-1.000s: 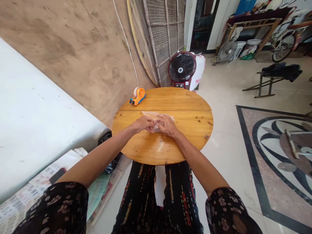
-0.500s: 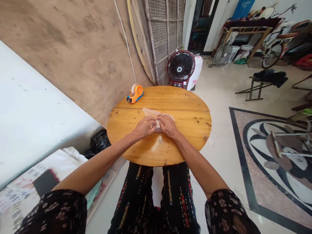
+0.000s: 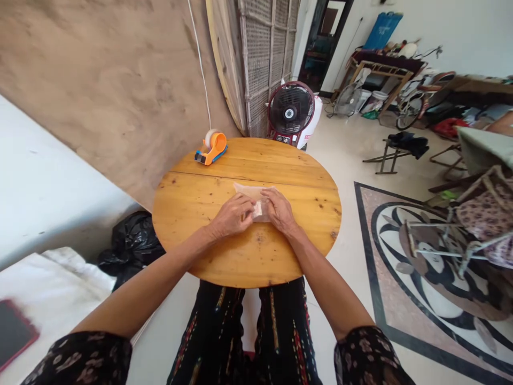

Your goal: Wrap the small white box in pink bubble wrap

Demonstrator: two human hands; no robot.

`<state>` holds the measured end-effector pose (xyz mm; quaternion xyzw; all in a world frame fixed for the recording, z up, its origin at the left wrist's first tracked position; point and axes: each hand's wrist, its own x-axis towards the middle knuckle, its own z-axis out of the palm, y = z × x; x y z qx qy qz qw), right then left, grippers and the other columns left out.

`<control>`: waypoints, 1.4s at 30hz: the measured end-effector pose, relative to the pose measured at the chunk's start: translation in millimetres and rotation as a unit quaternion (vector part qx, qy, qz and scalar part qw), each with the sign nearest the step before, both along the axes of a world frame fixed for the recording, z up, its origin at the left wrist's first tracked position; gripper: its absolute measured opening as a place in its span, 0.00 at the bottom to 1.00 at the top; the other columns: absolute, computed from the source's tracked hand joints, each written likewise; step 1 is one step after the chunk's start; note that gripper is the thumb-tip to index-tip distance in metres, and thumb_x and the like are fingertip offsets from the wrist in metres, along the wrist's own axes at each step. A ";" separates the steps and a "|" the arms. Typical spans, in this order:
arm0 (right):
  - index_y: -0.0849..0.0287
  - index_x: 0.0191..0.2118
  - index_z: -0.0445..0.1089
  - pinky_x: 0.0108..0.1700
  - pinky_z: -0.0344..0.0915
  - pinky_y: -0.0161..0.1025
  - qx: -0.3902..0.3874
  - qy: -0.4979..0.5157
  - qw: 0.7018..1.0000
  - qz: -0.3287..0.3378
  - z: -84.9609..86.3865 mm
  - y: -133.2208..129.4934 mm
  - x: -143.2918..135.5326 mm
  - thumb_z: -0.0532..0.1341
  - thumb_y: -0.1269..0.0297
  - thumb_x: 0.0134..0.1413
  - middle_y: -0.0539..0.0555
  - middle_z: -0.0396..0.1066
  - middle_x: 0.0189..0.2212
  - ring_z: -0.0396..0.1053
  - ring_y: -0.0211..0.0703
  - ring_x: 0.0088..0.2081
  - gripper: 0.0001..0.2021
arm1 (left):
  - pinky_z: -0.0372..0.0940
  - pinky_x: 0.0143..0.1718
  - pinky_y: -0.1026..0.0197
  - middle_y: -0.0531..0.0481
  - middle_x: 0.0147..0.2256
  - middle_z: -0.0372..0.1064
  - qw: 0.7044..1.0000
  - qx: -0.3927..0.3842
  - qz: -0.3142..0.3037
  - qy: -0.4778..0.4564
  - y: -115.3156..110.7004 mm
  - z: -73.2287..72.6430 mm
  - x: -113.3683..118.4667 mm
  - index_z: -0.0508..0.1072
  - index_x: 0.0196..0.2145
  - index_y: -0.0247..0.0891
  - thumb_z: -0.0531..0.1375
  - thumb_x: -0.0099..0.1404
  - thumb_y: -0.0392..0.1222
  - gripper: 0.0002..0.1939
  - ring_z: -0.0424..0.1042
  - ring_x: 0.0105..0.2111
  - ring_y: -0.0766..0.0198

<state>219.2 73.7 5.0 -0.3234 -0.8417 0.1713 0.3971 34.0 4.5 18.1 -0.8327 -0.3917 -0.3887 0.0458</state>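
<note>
A sheet of clear plastic wrap (image 3: 247,189) lies on the round wooden table (image 3: 256,256), with a small whitish piece (image 3: 257,208) showing on it between my hands. At the left of the sheet, my left hand (image 3: 233,215) has its fingers curled and closed on the plastic by that piece. My right hand (image 3: 279,210) bends its fingers over the right side of the wrap and grips it; its fingertips are partly hidden. Beyond them, near the table's far left edge, stands an orange and blue tape dispenser (image 3: 212,148) with a roll of tape.
A dark red fan (image 3: 291,109) stands behind the table. Left of the table are a black plastic bag (image 3: 134,240) and a brown board (image 3: 120,96) against the wall. A folding stool (image 3: 388,155) and a chair (image 3: 487,214) stand on the right.
The view has swung a little to the right. My hands have moved slightly apart, so more of the wrap and the whitish piece shows between them.
</note>
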 end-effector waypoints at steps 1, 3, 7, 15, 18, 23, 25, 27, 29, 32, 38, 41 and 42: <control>0.60 0.48 0.71 0.61 0.60 0.46 -0.006 0.004 1.000 -0.001 0.1 0.8 0.4 0.50 0.74 0.55 0.60 0.72 0.50 0.67 0.46 0.55 0.19 | 0.67 0.45 0.53 0.43 0.40 0.74 1.000 0.001 0.002 -0.004 -0.7 -1.7 0.6 0.70 0.32 0.36 0.56 0.56 0.28 0.08 0.70 0.42 0.58; 0.59 0.47 0.72 0.60 0.61 0.46 -0.029 0.017 0.999 -0.005 0.1 3.0 1.3 0.50 0.73 0.56 0.59 0.73 0.50 0.68 0.45 0.54 0.17 | 0.67 0.46 0.53 0.43 0.41 0.74 1.000 0.000 0.009 -0.018 -2.2 -5.9 1.5 0.70 0.33 0.36 0.55 0.57 0.27 0.09 0.69 0.42 0.58; 0.59 0.42 0.73 0.54 0.65 0.44 -0.101 0.055 0.993 -0.012 0.4 7.1 3.3 0.54 0.68 0.55 0.58 0.74 0.47 0.70 0.45 0.50 0.13 | 0.66 0.49 0.53 0.44 0.43 0.73 0.999 -0.003 0.013 -0.029 -3.8 -13.3 -0.6 0.72 0.39 0.36 0.55 0.59 0.28 0.12 0.68 0.44 0.58; 0.59 0.39 0.75 0.52 0.65 0.43 -0.129 -0.043 0.991 -0.014 17.6 7.9 13.9 0.57 0.66 0.54 0.58 0.73 0.47 0.70 0.46 0.51 0.11 | 0.62 0.52 0.51 0.41 0.47 0.67 0.997 -0.027 0.025 0.069 -7.1 -10.7 -3.4 0.74 0.47 0.38 0.55 0.58 0.29 0.20 0.63 0.47 0.54; 0.58 0.41 0.75 0.53 0.63 0.43 -0.119 -0.131 0.983 -0.054 28.5 2.9 19.4 0.57 0.66 0.55 0.57 0.73 0.47 0.69 0.46 0.51 0.11 | 0.61 0.52 0.51 0.40 0.48 0.66 0.994 -0.041 0.033 0.099 -8.5 -7.4 -2.6 0.74 0.48 0.38 0.56 0.59 0.30 0.19 0.62 0.47 0.53; 0.58 0.45 0.73 0.47 0.64 0.40 -0.133 -0.262 0.941 -0.166 41.4 -12.2 26.6 0.58 0.64 0.56 0.57 0.74 0.46 0.71 0.47 0.45 0.13 | 0.61 0.48 0.52 0.41 0.48 0.66 0.984 -0.053 0.052 0.163 -9.2 -0.1 -1.9 0.73 0.49 0.40 0.54 0.60 0.30 0.20 0.62 0.44 0.53; 0.58 0.43 0.72 0.44 0.63 0.39 -0.142 -0.291 0.926 -0.197 42.4 -17.8 27.7 0.59 0.62 0.55 0.57 0.75 0.42 0.72 0.47 0.43 0.11 | 0.61 0.47 0.52 0.41 0.47 0.67 0.978 -0.060 0.056 0.192 -9.6 3.7 -1.3 0.73 0.49 0.40 0.54 0.61 0.31 0.19 0.63 0.43 0.53; 0.57 0.41 0.71 0.42 0.62 0.39 -0.150 -0.308 0.913 -0.219 42.2 -22.6 27.6 0.59 0.57 0.55 0.56 0.75 0.40 0.72 0.47 0.42 0.12 | 0.60 0.46 0.52 0.41 0.46 0.68 0.973 -0.062 0.055 0.216 -10.2 7.7 -0.7 0.73 0.49 0.40 0.53 0.63 0.32 0.19 0.63 0.44 0.52; 0.57 0.40 0.70 0.41 0.62 0.39 -0.159 -0.319 0.903 -0.239 42.3 -26.4 26.9 0.59 0.53 0.56 0.57 0.75 0.40 0.72 0.48 0.41 0.14 | 0.60 0.45 0.52 0.41 0.44 0.68 0.969 -0.061 0.055 0.233 -10.1 11.7 -0.1 0.73 0.50 0.40 0.52 0.65 0.33 0.18 0.63 0.44 0.51; 0.58 0.44 0.68 0.41 0.62 0.40 -0.175 -0.330 0.889 -0.263 43.7 -30.0 25.7 0.58 0.51 0.56 0.58 0.76 0.39 0.73 0.50 0.41 0.17 | 0.59 0.45 0.52 0.41 0.44 0.68 0.964 -0.064 0.055 0.254 -8.3 17.5 1.2 0.74 0.49 0.40 0.53 0.65 0.33 0.18 0.64 0.43 0.51; 0.59 0.47 0.68 0.42 0.63 0.42 -0.221 -0.305 0.886 -0.270 40.8 -31.3 24.2 0.61 0.51 0.53 0.61 0.76 0.40 0.73 0.53 0.44 0.20 | 0.60 0.44 0.51 0.39 0.39 0.68 0.959 -0.081 0.032 0.271 -1.7 26.5 4.6 0.77 0.45 0.39 0.54 0.64 0.33 0.16 0.65 0.43 0.51; 0.60 0.48 0.68 0.41 0.64 0.41 -0.241 -0.260 0.896 -0.268 35.7 -33.1 24.2 0.63 0.55 0.51 0.59 0.76 0.40 0.73 0.52 0.44 0.20 | 0.61 0.44 0.51 0.39 0.39 0.68 0.955 -0.086 0.030 0.282 0.2 31.4 7.1 0.76 0.45 0.39 0.54 0.63 0.32 0.16 0.66 0.43 0.50; 0.60 0.49 0.68 0.41 0.64 0.41 -0.244 -0.243 0.899 -0.271 33.8 -34.0 24.6 0.64 0.57 0.50 0.59 0.76 0.39 0.73 0.51 0.43 0.20 | 0.61 0.44 0.51 0.39 0.39 0.68 0.954 -0.089 0.031 0.286 0.7 33.3 8.1 0.76 0.45 0.39 0.54 0.62 0.32 0.16 0.66 0.43 0.50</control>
